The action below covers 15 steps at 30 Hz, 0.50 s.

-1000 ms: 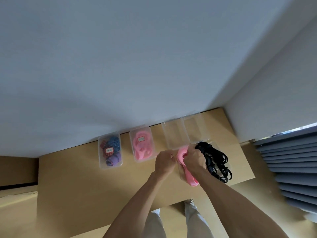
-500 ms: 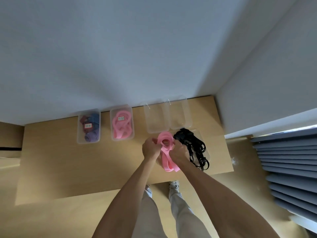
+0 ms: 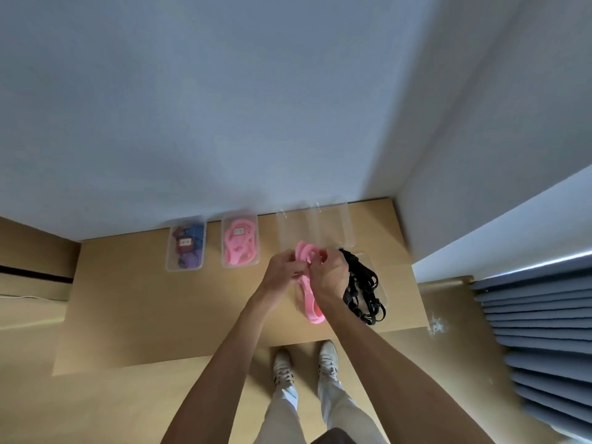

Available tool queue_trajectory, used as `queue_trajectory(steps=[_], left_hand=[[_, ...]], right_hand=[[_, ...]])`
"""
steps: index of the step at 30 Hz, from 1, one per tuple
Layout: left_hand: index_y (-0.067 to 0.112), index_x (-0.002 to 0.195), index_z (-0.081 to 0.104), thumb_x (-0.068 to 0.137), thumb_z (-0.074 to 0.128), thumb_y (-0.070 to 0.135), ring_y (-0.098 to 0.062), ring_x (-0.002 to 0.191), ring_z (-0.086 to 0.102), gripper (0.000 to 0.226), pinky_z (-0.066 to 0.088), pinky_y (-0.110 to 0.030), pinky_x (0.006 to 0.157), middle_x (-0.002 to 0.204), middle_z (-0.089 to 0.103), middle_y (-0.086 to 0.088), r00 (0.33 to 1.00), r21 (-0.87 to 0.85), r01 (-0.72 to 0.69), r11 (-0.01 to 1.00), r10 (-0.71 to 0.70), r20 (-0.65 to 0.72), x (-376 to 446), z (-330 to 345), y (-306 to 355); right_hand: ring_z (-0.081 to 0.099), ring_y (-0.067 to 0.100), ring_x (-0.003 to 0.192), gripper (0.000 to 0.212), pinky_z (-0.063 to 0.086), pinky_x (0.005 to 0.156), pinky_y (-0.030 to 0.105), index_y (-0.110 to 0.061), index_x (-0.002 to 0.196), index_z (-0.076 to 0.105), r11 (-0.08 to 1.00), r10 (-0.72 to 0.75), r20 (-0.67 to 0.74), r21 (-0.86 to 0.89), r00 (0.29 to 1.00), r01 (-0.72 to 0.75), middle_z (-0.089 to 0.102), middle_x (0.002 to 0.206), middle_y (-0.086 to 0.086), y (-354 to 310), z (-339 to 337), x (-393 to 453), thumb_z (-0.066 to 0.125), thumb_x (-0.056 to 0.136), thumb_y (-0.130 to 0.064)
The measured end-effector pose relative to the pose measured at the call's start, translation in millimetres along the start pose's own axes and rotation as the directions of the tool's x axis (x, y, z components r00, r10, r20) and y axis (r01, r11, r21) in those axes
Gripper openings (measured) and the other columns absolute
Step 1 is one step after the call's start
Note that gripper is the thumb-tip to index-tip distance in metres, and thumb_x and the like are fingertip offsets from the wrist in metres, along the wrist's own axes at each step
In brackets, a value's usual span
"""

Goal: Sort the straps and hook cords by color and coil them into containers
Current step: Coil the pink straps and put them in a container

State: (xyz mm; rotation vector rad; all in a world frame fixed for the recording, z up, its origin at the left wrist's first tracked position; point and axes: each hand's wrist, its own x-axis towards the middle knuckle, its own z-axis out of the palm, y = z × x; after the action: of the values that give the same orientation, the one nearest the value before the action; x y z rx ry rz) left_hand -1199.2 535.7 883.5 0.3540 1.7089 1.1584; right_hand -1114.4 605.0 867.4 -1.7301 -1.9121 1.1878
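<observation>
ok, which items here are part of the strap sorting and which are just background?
Job:
- pink strap, gripped by left hand and right hand
- black straps heaped in a clear tray
- container of pink straps
- container of blue, red and purple straps
- two empty clear containers

Background:
- table
- wall
- blinds
- shoes
</observation>
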Motion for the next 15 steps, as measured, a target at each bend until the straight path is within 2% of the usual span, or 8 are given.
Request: queue_trajectory(steps=[2,4,6,8,10,13,15], left_hand=[[-0.003,0.085,0.068,0.071,0.065,0.009,-0.02,0.07,0.06,0.019,0.047,-0.033,0.068,0.075,0.065,-0.012,0.998,-0.011,-0.049,0.999,0.049,-0.037,-11.4,-8.5,17.5],[0.001,0.093,0.07,0.084,0.064,0.011,-0.022,0.082,0.071,0.015,0.055,-0.032,0.074,0.087,0.074,-0.011,0.988,-0.023,-0.117,0.993,0.114,-0.103,-22.1,-18.9,36.4],[0.01,0.098,0.072,0.092,0.061,0.022,-0.024,0.09,0.074,0.017,0.058,-0.031,0.077,0.092,0.077,-0.007,0.972,-0.082,-0.184,0.98,0.169,-0.163,-32.9,-28.1,58.5],[0.021,0.086,0.075,0.09,0.06,0.034,-0.025,0.093,0.073,0.021,0.056,-0.033,0.079,0.093,0.077,-0.009,0.958,-0.148,-0.244,0.958,0.215,-0.192,-47.2,-35.6,82.8],[0.022,0.078,0.073,0.086,0.058,0.037,-0.027,0.092,0.072,0.024,0.056,-0.036,0.082,0.092,0.075,-0.011,0.937,-0.166,-0.319,0.933,0.285,-0.2,-61.1,-42.4,103.7],[0.015,0.087,0.077,0.08,0.054,0.032,-0.034,0.088,0.074,0.03,0.06,-0.036,0.075,0.094,0.076,-0.015,0.907,-0.175,-0.414,0.893,0.387,-0.166,-80.5,-54.0,126.9],[0.016,0.092,0.079,0.082,0.049,0.03,-0.035,0.087,0.074,0.035,0.06,-0.032,0.071,0.098,0.077,-0.013,0.905,-0.199,-0.424,0.883,0.403,-0.137,-90.1,-61.5,137.7]], right_hand=[[0.058,0.022,0.063,0.01,0.04,0.055,0.028,-0.007,0.086,0.06,0.995,-0.072,-0.022,0.06,0.997,0.074,0.064,0.074,0.006,-20.1,-13.6,-5.9,0.058,0.091,-0.016],[0.052,0.014,0.053,0.008,0.034,0.048,0.025,-0.01,0.083,0.054,0.982,-0.137,-0.049,0.126,0.989,0.142,0.058,0.065,-0.002,-43.7,-28.8,-12.3,0.058,0.089,-0.014],[0.048,0.005,0.053,0.007,0.032,0.047,0.015,-0.01,0.085,0.054,0.959,-0.211,-0.072,0.178,0.975,0.221,0.054,0.064,-0.008,-68.0,-44.5,-19.3,0.057,0.091,-0.013],[0.049,0.001,0.057,0.006,0.034,0.05,0.01,-0.008,0.09,0.059,0.934,-0.273,-0.091,0.214,0.958,0.286,0.057,0.068,-0.007,-89.6,-57.4,-26.1,0.056,0.093,-0.012],[0.053,0.008,0.061,0.012,0.034,0.052,0.01,-0.007,0.096,0.064,0.909,-0.304,-0.107,0.265,0.947,0.322,0.063,0.074,-0.002,-108.5,-67.4,-32.3,0.054,0.093,-0.012],[0.058,0.004,0.068,0.018,0.038,0.057,0.011,-0.014,0.096,0.071,0.87,-0.337,-0.11,0.344,0.935,0.354,0.069,0.079,-0.005,-130.9,-78.5,-40.4,0.053,0.093,-0.016],[0.058,0.007,0.069,0.018,0.036,0.058,0.009,-0.013,0.093,0.072,0.855,-0.371,-0.136,0.336,0.918,0.395,0.069,0.078,-0.006,-140.5,-84.4,-43.8,0.055,0.092,-0.015]])
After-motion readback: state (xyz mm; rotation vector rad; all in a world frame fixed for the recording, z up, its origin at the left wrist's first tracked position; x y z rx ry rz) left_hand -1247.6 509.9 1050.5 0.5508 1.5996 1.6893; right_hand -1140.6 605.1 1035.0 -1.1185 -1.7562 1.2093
